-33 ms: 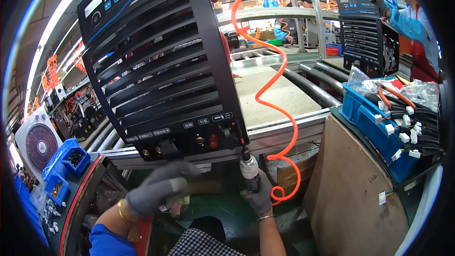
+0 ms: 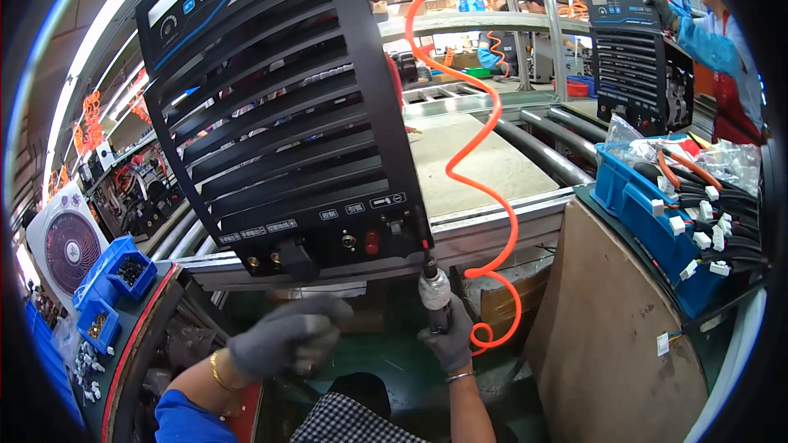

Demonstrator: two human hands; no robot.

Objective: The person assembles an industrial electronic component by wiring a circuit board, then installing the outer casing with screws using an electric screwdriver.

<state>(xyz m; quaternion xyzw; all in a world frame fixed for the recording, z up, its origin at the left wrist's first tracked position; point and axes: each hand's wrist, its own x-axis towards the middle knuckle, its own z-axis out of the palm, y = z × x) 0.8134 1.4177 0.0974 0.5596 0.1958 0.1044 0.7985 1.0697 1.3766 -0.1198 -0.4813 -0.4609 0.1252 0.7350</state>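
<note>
A tall black machine housing (image 2: pixel 380 135) with slanted louvres stands before me. Its lower strip carries sockets and a red knob (image 2: pixel 372 244). In my right hand (image 2: pixel 451 344), a powered screwdriver (image 2: pixel 434 295) wrapped in clear film points upward. Its tip meets, or nearly meets, the panel's lower right corner; exact contact is too small to tell. My left hand (image 2: pixel 287 338), gloved in grey like the right, is in the air below the panel's lower left part. Motion blurs its fingers, and nothing can be made out in them.
An orange coiled hose (image 2: pixel 491 189) hangs right of the housing. Blue bins of small parts (image 2: pixel 131 273) and a fan (image 2: pixel 70 242) are at left. At right, a blue crate (image 2: pixel 636 212) holds cables with white connectors. Beyond the rollers (image 2: pixel 546 152), a person (image 2: pixel 714 49) touches a similar machine.
My left hand has shifted slightly down and to the right, its fingers turning lower. The right hand still holds the screwdriver at the same corner. The view has moved slightly.
</note>
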